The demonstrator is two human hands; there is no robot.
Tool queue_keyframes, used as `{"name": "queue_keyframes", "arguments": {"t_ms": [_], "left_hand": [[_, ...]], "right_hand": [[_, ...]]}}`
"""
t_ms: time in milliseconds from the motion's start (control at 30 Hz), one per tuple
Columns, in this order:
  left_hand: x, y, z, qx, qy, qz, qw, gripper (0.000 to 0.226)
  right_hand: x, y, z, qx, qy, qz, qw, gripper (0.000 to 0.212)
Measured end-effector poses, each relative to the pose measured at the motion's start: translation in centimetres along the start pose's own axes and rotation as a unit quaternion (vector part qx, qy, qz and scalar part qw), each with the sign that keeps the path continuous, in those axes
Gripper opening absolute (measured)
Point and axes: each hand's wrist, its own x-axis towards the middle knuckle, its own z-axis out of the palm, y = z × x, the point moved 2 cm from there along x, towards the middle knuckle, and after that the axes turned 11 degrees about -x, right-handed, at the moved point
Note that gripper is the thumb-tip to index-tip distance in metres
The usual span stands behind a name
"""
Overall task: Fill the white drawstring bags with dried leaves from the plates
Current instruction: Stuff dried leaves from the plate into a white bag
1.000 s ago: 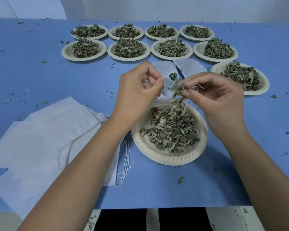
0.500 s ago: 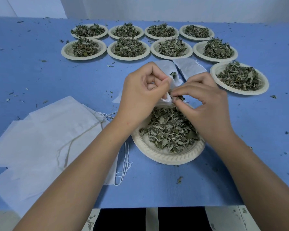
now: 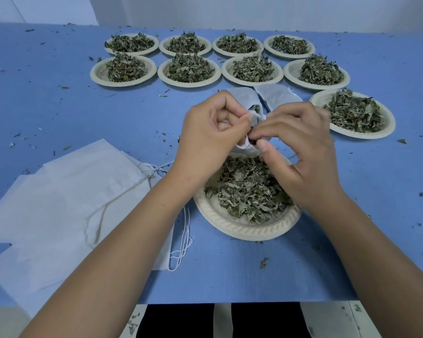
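Left hand (image 3: 213,135) pinches the white drawstring bag (image 3: 243,98) open just above the near plate (image 3: 244,230), likely so spills drop back onto its dried leaves (image 3: 249,189), while right hand (image 3: 300,147) pinches a few into the bag mouth.

Bare forearms (image 3: 122,240) lead to the left hand (image 3: 205,137) and right hand (image 3: 300,147), thumbnail (image 3: 263,145) cut short.

Limp white bag (image 3: 244,98) just above near plate (image 3: 249,231) of dried leaves (image 3: 247,189)
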Motion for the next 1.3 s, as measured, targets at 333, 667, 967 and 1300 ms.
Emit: {"name": "queue_keyframes", "arguments": {"t_ms": [333, 667, 967, 1300], "left_hand": [[0.1, 0.1, -0.4, 0.014, 0.033, 0.01, 0.999, 0.019], [-0.2, -0.1, 0.2, -0.002, 0.004, -0.014, 1.0, 0.02], [-0.2, -0.1, 0.4, -0.032, -0.025, -0.047, 0.998, 0.018], [0.7, 0.1, -1.5, -0.034, 0.135, -0.007, 0.99, 0.02]], "right_hand": [[-0.3, 1.2, -0.5, 0.011, 0.047, 0.035, 0.998, 0.041], [-0.3, 1.1, 0.2, 0.032, -0.018, 0.03, 0.999, 0.043], [-0.7, 0.4, 1.3, 0.052, -0.141, 0.024, 0.988, 0.045], [-0.4, 0.5, 1.5, 0.008, -0.264, 0.088, 0.96, 0.051]]}}
